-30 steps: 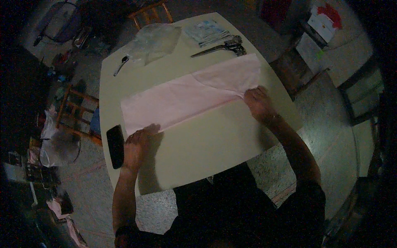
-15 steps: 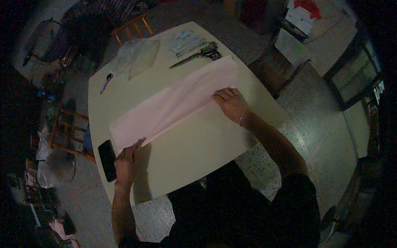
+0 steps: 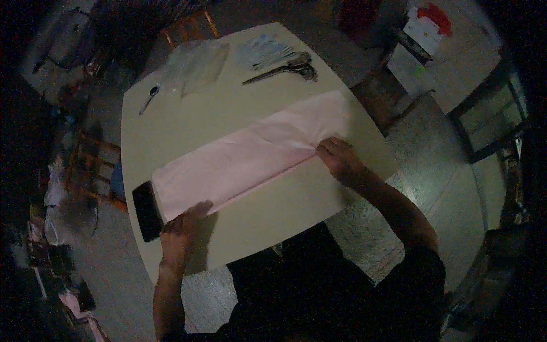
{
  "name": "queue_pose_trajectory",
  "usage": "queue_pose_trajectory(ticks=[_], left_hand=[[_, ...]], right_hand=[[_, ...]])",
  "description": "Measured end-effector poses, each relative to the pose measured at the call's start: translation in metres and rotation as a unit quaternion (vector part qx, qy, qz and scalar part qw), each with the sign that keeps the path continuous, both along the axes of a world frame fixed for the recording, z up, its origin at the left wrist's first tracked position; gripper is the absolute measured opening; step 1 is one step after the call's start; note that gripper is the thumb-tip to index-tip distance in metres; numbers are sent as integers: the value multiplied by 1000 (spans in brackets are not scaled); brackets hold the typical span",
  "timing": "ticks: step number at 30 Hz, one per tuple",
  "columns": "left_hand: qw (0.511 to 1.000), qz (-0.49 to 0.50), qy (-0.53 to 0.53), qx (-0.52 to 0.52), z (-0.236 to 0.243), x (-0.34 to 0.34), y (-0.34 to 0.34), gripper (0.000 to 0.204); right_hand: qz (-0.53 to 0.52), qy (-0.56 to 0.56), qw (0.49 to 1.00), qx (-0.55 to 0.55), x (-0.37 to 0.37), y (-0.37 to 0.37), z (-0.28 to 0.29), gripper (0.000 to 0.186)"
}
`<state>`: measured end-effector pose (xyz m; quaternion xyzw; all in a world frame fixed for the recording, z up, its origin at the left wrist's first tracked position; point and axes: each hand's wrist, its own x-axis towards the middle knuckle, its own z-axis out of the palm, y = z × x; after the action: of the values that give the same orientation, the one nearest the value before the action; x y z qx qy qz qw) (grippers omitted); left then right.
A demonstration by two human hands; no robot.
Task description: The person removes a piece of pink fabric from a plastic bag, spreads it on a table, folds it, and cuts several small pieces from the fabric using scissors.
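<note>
A long pale pink sheet [image 3: 239, 154], thin and soft like folded cloth or paper, lies slantwise across the cream table. My right hand [image 3: 341, 161] pinches its near edge towards the right end, and creases fan out from the fingers. At the near left corner, my left hand [image 3: 178, 232] grips the edge with its thumb side along the sheet. The near edge between my hands runs fairly straight, with a narrow fold line. Just beside the sheet's left end and my left hand lies a black phone [image 3: 147, 211].
Beyond the sheet, the table [image 3: 273, 205] holds what looks like dark scissors [image 3: 285, 69], a clear plastic bag [image 3: 199, 65], a pale bluish packet [image 3: 268, 50] and a small dark-headed tool [image 3: 149, 99]. Wooden chairs [image 3: 191, 29] stand around; a white box [image 3: 421, 31] sits at far right.
The sheet has come nearer to me, widening the gap to the dark scissors. My right hand has moved right and towards me with its edge; creases now gather there. The view has shifted slightly.
</note>
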<state>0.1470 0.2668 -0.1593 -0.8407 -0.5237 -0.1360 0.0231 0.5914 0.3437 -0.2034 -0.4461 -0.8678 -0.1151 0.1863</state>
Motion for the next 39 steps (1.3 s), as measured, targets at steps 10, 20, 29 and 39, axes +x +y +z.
queue_pose_trajectory(ticks=[10, 20, 29, 39], left_hand=[[996, 58, -39, -58, 4, 2, -95, 28], [974, 54, -194, -100, -7, -33, -88, 25], [905, 167, -339, -194, 18, -45, -61, 17], [926, 188, -311, -103, 21, -44, -29, 18]], right_hand=[[-7, 25, 982, -186, 6, -110, 27, 30], [9, 116, 952, -282, 36, -74, 37, 17], [-41, 223, 923, -313, 62, -32, 33, 9], [-99, 278, 891, -347, 46, -8, 64, 14]])
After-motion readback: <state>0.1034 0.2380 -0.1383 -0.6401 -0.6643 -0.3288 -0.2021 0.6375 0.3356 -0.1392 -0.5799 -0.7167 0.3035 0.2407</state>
